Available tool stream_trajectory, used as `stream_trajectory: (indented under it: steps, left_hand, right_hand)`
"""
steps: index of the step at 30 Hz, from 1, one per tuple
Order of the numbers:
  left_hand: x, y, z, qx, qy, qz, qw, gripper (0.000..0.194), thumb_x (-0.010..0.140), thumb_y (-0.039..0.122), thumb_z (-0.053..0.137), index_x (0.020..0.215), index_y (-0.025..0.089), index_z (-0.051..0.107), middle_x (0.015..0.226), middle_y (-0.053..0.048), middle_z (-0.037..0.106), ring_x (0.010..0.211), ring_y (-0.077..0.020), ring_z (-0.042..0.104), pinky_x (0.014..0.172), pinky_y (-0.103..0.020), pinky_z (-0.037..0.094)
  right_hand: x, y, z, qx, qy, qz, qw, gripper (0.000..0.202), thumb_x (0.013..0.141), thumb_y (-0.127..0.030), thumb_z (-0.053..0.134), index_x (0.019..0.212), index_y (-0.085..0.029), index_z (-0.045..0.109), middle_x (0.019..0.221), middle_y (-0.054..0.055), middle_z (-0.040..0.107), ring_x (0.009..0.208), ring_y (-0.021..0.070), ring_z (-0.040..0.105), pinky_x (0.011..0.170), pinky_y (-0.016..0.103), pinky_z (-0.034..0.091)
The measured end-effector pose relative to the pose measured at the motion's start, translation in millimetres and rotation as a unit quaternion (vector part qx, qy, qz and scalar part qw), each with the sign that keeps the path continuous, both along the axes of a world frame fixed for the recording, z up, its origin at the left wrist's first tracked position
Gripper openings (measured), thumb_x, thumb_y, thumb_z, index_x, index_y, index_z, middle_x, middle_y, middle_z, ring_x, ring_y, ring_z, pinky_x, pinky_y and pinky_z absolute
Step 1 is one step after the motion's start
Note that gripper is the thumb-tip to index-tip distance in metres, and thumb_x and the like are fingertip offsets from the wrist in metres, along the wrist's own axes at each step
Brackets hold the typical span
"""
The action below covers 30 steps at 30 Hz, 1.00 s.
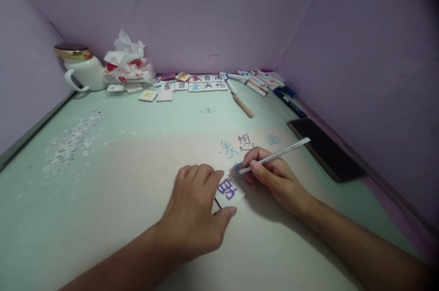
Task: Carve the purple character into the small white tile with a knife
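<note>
My left hand (197, 208) grips a small white square tile (237, 194) flat on the table, thumb on its near side and fingers on its far side. A purple character is written on the tile, and my fingers cover its left part. In my right hand (270, 174) is a slim silver pen-shaped tool (284, 149), pinched between thumb and fingers. Its lower tip points down just beyond the tile's far corner; I cannot tell whether it touches. Characters in blue and purple (244, 141) are written on the tabletop beyond my right hand.
Along the back wall stand a white mug (87, 73) with a gold-rimmed lid, a tissue pack (128, 71) and several lettered tiles (195, 86). Markers (254, 83) lie in a pile near a brown stick (243, 106). A dark phone (325, 149) is at right, whitish scraps (73, 137) at left.
</note>
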<state>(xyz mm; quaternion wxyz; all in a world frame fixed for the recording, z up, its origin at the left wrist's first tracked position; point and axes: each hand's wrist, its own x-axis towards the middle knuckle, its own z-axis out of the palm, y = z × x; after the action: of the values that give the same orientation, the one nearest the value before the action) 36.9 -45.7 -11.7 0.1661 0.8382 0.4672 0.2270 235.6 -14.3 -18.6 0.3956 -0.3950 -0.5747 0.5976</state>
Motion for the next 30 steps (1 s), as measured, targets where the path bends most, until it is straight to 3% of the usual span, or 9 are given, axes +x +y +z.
stream_trajectory:
  steps: [10, 16, 21, 30]
  left_hand:
    - [-0.3, 1.9, 2.6, -0.002, -0.006, -0.024, 1.0, 0.044, 0.07, 0.02, 0.056, 0.113, 0.011, 0.054, 0.105, -0.014, 0.055, 0.099, -0.0292, 0.051, 0.088, -0.05, 0.039]
    - [-3.3, 1.8, -1.0, 0.01, -0.031, -0.033, 0.999, 0.053, 0.067, 0.012, 0.052, 0.119, 0.008, 0.049, 0.113, -0.015, 0.051, 0.107, -0.0286, 0.046, 0.093, -0.048, 0.039]
    - [-4.2, 3.0, -3.6, -0.015, -0.029, -0.022, 0.999, 0.043, 0.074, 0.023, 0.06, 0.114, 0.011, 0.052, 0.111, -0.014, 0.049, 0.104, -0.03, 0.045, 0.09, -0.05, 0.039]
    - [-4.8, 5.2, -0.8, 0.0, -0.021, -0.045, 0.999, 0.036, 0.077, 0.017, 0.055, 0.112, 0.013, 0.051, 0.108, -0.013, 0.05, 0.101, -0.0291, 0.046, 0.087, -0.05, 0.04]
  right_hand:
    - [1.6, 1.2, 0.6, 0.046, -0.052, -0.002, 0.998, 0.022, 0.088, -0.04, 0.054, 0.083, -0.019, 0.057, 0.062, -0.003, 0.047, 0.053, 0.011, 0.041, 0.049, 0.024, 0.029]
    - [5.6, 2.9, -5.4, 0.08, -0.043, 0.001, 0.996, 0.024, 0.094, -0.04, 0.045, 0.088, -0.02, 0.056, 0.069, -0.001, 0.048, 0.059, 0.0121, 0.042, 0.053, 0.025, 0.032]
    - [8.4, 2.4, -6.7, 0.093, -0.039, 0.017, 0.995, 0.022, 0.095, -0.039, 0.043, 0.091, -0.021, 0.056, 0.073, 0.0, 0.049, 0.065, 0.0138, 0.043, 0.059, 0.027, 0.034]
    - [6.1, 6.0, 1.5, 0.126, -0.073, 0.005, 0.989, 0.019, 0.093, -0.032, 0.047, 0.085, -0.02, 0.06, 0.077, 0.001, 0.056, 0.066, 0.0133, 0.052, 0.061, 0.026, 0.041]
